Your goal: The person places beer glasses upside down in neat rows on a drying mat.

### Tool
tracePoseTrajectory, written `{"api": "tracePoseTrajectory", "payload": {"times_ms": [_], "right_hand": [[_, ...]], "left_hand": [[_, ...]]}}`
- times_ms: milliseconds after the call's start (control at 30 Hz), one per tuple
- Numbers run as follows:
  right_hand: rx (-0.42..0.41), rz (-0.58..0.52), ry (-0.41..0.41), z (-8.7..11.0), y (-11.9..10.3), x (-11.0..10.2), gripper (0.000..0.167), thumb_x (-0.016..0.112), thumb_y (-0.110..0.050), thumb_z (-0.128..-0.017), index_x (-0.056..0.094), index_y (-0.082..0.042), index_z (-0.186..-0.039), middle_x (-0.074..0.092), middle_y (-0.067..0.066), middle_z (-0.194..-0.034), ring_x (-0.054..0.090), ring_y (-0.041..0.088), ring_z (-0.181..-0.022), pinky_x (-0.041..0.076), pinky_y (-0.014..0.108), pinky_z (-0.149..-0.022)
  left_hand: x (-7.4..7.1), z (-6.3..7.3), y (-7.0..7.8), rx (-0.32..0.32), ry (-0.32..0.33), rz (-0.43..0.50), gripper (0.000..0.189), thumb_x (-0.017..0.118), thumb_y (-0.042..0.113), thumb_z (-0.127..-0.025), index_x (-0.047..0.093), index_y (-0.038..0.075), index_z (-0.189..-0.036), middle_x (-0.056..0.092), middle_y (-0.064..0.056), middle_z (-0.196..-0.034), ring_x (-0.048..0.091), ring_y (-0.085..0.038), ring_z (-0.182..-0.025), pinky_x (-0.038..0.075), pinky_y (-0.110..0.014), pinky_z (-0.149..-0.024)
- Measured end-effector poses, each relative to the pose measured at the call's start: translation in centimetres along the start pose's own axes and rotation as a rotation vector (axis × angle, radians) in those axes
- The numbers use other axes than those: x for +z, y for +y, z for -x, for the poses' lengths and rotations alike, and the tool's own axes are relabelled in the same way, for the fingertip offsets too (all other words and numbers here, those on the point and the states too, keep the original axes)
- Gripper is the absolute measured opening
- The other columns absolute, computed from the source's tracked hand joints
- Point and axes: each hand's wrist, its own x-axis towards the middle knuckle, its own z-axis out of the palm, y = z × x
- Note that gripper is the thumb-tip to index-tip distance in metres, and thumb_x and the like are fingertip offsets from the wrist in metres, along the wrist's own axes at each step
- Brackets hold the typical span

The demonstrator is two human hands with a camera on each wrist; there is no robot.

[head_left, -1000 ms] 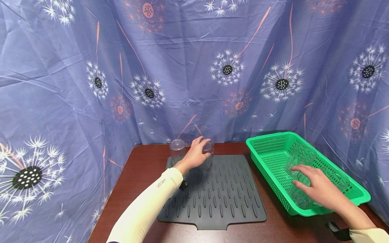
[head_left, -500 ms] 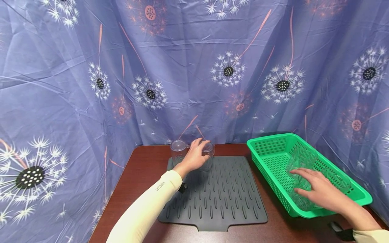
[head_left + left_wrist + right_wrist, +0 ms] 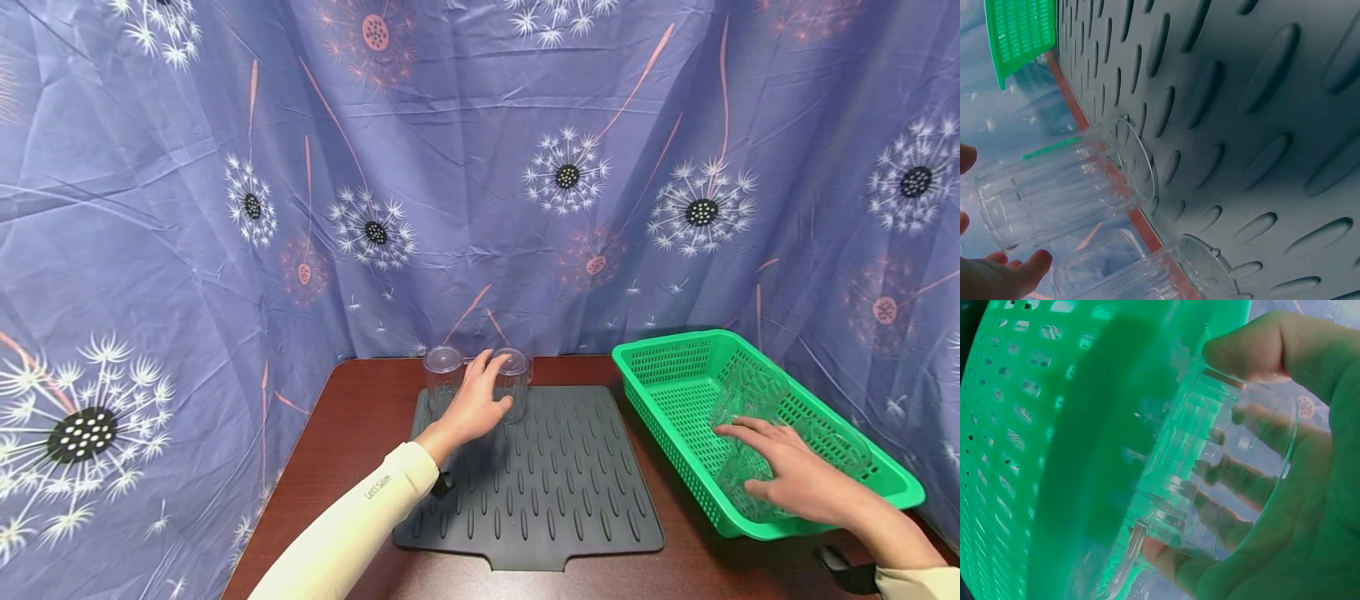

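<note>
In the green plastic basket (image 3: 678,404) lie clear glass mugs (image 3: 748,387); the right hand (image 3: 798,475) holds its fingers curved round the near mug (image 3: 738,479). A left mug (image 3: 442,379) and a right mug (image 3: 512,383) stand mouth down on the grey mat (image 3: 555,475) on the tabletop (image 3: 322,433). The left hand (image 3: 472,404), fingers spread wide, is just beside the right mug. Small writing on the cream sleeve (image 3: 360,517) seems to read "Let's Slim".

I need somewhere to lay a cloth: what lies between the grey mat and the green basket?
A bare strip of brown table lies between the grey mat and the green basket, wider at the near end. The head view shows it.
</note>
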Motion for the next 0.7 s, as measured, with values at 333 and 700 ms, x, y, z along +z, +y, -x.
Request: {"api": "tracePoseTrajectory", "payload": {"times_ms": [333, 700], "right_hand": [[0.033, 0.017, 0.004, -0.3, -0.3, 0.0, 0.067, 0.079, -0.003, -0.077, 0.055, -0.013, -0.139, 0.047, 0.026, -0.141, 0.038, 0.057, -0.126, 0.023, 0.075, -0.096], [-0.004, 0.021, 0.049, -0.6, -0.2, 0.4, 0.06, 0.082, -0.008, -0.079, 0.057, -0.013, -0.134, 0.051, 0.022, -0.137, 0.044, 0.049, -0.121, 0.027, 0.067, -0.091]], "left_hand": [[-0.2, 2.5, -0.1, 0.003, 0.009, 0.027, 0.07, 0.066, 0.019, -0.095, 0.034, 0.021, -0.157, 0.02, -0.012, -0.165, 0.021, -0.032, -0.152, 0.04, -0.057, -0.108], [0.1, 5.3, 0.1, 0.011, -0.046, -0.002, 0.07, 0.068, 0.02, -0.094, 0.036, 0.022, -0.156, 0.027, -0.012, -0.162, 0.029, -0.031, -0.149, 0.042, -0.055, -0.106]]}}
